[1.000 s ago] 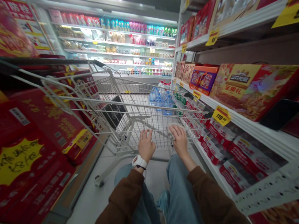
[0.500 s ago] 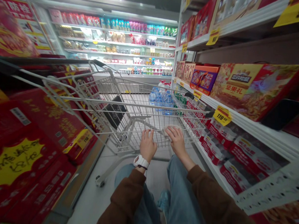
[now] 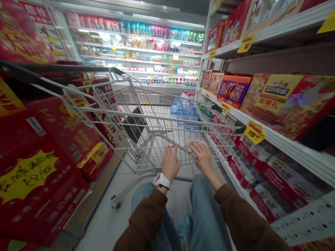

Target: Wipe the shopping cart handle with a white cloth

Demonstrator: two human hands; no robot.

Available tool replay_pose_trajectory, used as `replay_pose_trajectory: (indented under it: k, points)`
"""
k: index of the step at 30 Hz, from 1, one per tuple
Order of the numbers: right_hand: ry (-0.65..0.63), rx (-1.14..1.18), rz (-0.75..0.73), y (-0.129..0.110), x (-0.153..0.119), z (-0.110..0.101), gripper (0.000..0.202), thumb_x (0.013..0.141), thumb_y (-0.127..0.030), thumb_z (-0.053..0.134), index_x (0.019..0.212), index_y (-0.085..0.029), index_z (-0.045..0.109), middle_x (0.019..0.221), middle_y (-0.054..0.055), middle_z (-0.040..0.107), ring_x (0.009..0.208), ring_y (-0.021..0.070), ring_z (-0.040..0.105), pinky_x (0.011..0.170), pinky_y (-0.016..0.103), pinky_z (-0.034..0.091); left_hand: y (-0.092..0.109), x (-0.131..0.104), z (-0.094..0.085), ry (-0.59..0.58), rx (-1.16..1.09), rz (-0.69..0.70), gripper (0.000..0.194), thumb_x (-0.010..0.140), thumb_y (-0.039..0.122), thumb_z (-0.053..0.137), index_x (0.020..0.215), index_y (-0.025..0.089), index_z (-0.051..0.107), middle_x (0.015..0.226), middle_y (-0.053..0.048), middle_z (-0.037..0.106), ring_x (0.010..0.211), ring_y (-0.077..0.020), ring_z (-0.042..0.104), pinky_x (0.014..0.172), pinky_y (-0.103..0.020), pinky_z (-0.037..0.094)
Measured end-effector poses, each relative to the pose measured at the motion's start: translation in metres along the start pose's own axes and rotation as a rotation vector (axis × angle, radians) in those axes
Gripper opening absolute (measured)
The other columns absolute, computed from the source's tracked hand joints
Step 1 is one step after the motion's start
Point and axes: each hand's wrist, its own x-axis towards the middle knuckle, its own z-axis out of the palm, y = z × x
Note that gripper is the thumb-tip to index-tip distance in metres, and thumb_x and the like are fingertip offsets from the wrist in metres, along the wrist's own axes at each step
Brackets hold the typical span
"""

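Note:
A metal wire shopping cart [image 3: 156, 119] stands sideways in front of me, its handle at the left. My left hand [image 3: 171, 163], with a white watch on the wrist, is at the cart's near lower side, its fingers on the wires. To its right my right hand [image 3: 201, 156] presses a whitish cloth [image 3: 191, 146] against the same wire side, fingers bent over it. Part of the cloth is hidden under the fingers.
Red gift boxes [image 3: 16, 139] are stacked at the left. Shelves [image 3: 285, 151] with boxes, bottled packs and a dark phone [image 3: 324, 133] line the right. Water bottles [image 3: 186, 115] stand behind the cart, before a lit cooler [image 3: 136, 85].
The whole view has shifted, so cart, shelves and hands appear slightly farther right. Both hands keep nearly the same place on the cart, the right one still on the cloth.

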Motion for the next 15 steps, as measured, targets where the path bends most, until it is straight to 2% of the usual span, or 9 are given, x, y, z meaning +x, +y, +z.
replay_pose_trajectory:
  k: [2, 5, 8, 12, 15]
  points:
    - [0.004, 0.012, 0.004, -0.001, 0.003, -0.007, 0.073, 0.067, 0.008, 0.044, 0.131, -0.025, 0.061, 0.135, 0.004, 0.063, 0.128, 0.0245, 0.049, 0.111, 0.046, 0.036, 0.000, 0.000, 0.000, 0.002, -0.004, 0.007, 0.066, 0.072, 0.002, 0.050, 0.137, 0.014, 0.052, 0.137, -0.012, 0.054, 0.142, -0.0307, 0.036, 0.118, -0.046, 0.037]
    - [0.078, 0.023, -0.017, -0.006, 0.020, -0.020, 0.076, 0.068, 0.007, 0.044, 0.135, -0.026, 0.058, 0.140, 0.004, 0.059, 0.133, 0.0240, 0.045, 0.114, 0.046, 0.032, 0.001, -0.002, -0.001, -0.001, -0.009, 0.018, 0.068, 0.072, 0.001, 0.049, 0.138, 0.015, 0.051, 0.138, -0.012, 0.054, 0.142, -0.0300, 0.035, 0.117, -0.046, 0.039]
    - [0.125, 0.020, -0.039, -0.010, 0.033, -0.024, 0.075, 0.069, 0.007, 0.044, 0.135, -0.026, 0.058, 0.142, 0.003, 0.057, 0.135, 0.0242, 0.043, 0.117, 0.047, 0.029, 0.003, -0.005, -0.003, -0.009, -0.008, 0.013, 0.069, 0.071, 0.001, 0.049, 0.139, 0.014, 0.050, 0.138, -0.012, 0.054, 0.142, -0.0298, 0.035, 0.117, -0.045, 0.038]
    - [0.092, 0.002, -0.035, -0.011, 0.019, -0.007, 0.074, 0.068, 0.008, 0.045, 0.133, -0.025, 0.060, 0.140, 0.004, 0.059, 0.134, 0.0251, 0.044, 0.117, 0.049, 0.029, 0.005, -0.007, -0.004, -0.020, -0.012, 0.014, 0.069, 0.072, 0.002, 0.050, 0.141, 0.013, 0.049, 0.140, -0.012, 0.053, 0.142, -0.0304, 0.034, 0.118, -0.045, 0.037]
    - [0.035, 0.002, -0.021, -0.011, 0.001, 0.001, 0.073, 0.068, 0.008, 0.045, 0.130, -0.025, 0.062, 0.137, 0.004, 0.061, 0.131, 0.0256, 0.048, 0.113, 0.049, 0.033, 0.007, -0.007, -0.004, -0.029, -0.013, 0.010, 0.069, 0.072, 0.003, 0.050, 0.141, 0.012, 0.050, 0.140, -0.013, 0.053, 0.142, -0.0313, 0.035, 0.118, -0.046, 0.037]
